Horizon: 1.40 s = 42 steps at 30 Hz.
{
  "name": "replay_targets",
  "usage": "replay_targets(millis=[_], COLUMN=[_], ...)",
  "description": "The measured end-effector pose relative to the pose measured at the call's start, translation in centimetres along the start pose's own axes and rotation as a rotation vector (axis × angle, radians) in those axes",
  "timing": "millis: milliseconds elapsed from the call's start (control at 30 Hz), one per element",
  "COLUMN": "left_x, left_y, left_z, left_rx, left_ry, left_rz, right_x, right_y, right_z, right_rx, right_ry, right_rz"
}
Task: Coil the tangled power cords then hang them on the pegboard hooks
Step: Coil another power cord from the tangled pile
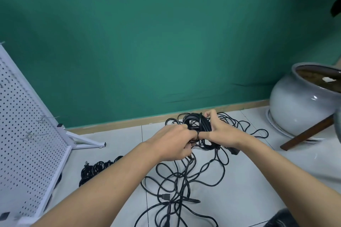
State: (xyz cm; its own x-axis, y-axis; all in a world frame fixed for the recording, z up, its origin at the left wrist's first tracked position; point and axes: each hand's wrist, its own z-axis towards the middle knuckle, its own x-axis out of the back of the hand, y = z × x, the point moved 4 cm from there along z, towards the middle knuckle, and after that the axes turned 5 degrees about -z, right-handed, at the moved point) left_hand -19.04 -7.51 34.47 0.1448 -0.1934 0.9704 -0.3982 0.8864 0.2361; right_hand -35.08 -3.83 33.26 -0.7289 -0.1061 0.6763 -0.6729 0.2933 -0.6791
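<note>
Head view: glossy black coiled cord [198, 122]

Light is even, soft and diffuse, medium bright, no hard source in view. Shadows faint: only thin weak ones under the loose cords [184, 180] on the pale floor [249, 180]. Glare: white streak on the glazed pot [299, 105]. Strong wide-angle distortion: pegboard [22, 134] leans and bows at the left edge, baseboard [129, 123] curves. Whole frame a bit soft, smeared on the green wall [147, 42]; cord bundle [199, 125] in the fingers [211, 115] is crushed black, strands hard to separate. Top-right and bottom-right corners dark and blurred
</note>
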Motion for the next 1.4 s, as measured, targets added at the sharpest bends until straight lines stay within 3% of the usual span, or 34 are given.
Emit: replay_targets(millis=[133, 233, 400, 500, 700, 1000, 1100, 1267, 1400], left_x=[-0.1, -0.7, -0.1, 1.4, 1.1, 0.9, 1.1, 1.4, 0.9], left_y=[-0.3, -0.2, 1.2, 1.1, 0.1, -1.0, -1.2, -3.7, -4.2], left_z=[-0.2, 0.1, 0.3, 0.1, -0.1, -0.1, 0.1, -0.2, -0.5], left_rx=[-0.043, -0.136, -0.370, -0.417, -0.415, -0.389, -0.348, -0.102, -0.088], left_ry=[0.027, 0.058, 0.230, 0.371, 0.439, 0.544, 0.514, 0.423, 0.401], left_rz=[-0.005, 0.121, 0.459, 0.471, 0.466, 0.471, 0.396, 0.213, 0.030], right_x=[0.4, 0.4, 0.3, 0.7, 0.8, 0.1, 0.3, 0.9, 0.9], right_y=[0.7, 1.4, 1.5, 0.8, 0.1, -0.4, -0.2, 0.8, -0.1], right_z=[-0.4, -0.3, -0.1, -0.2, -0.8, -1.3, -1.1, -1.0, -1.7], right_rx=[0.026, 0.026, 0.086, 0.172, 0.226, 0.296, 0.317, 0.278, 0.282], right_ry=[-0.028, -0.009, -0.006, -0.001, -0.133, -0.007, -0.009, -0.067, -0.146], right_rz=[0.020, -0.072, -0.202, -0.218, -0.316, -0.358, -0.334, -0.222, -0.195])
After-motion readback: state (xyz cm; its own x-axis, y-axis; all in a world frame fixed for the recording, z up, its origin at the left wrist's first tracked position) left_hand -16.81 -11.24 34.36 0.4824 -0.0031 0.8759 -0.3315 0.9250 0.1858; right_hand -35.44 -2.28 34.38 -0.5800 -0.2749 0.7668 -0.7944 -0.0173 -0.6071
